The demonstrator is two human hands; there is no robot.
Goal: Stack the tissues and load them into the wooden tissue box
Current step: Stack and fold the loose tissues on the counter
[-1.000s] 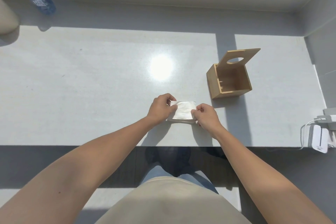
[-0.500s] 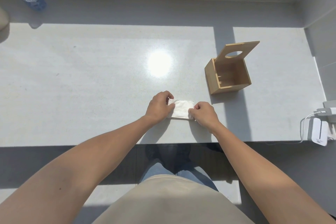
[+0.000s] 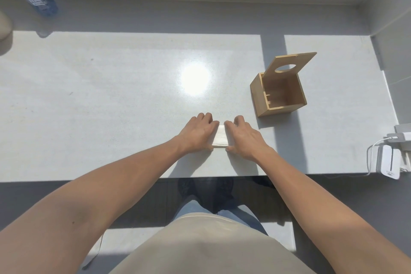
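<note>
Beside the open, empty wooden tissue box [image 3: 279, 93], 2 hands' grips squeeze the tissue stack [image 3: 220, 139].

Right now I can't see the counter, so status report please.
Left hand and right hand pressing the small white tissue stack. Light wooden tissue box open, empty. Path clear.

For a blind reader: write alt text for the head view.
Both hands, left hand and right hand, press on the sides of a small tissue stack on a white table. An empty wooden tissue box stands to the right, lid open.
</note>
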